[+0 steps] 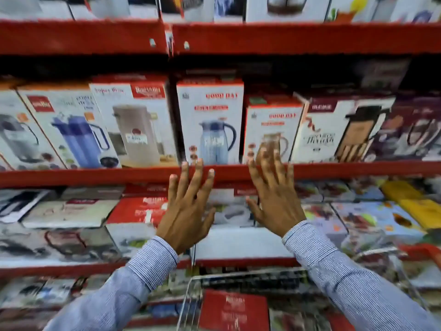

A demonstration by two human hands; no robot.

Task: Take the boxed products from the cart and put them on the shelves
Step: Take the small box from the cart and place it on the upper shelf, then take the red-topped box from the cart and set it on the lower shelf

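Now both hands, left point(188, 209) & right point(274, 199), are spread empty at the shelf's front edge point(95, 174), w/ the cart's red box point(235, 309) straight below us, nearer the right.

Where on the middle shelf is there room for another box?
Only overhead: the shorter jug box under the right hand leaves dark space above it, beside the taller blue-jug box. Otherwise that row is packed edge to edge. The lower shelf is stacked full too.

Pretty blurry, but "GOOD DAY" reads in red on the blue-jug box point(210, 120) and again on the smaller clear-jug box point(272, 132) beside it. Rest is unreadable.
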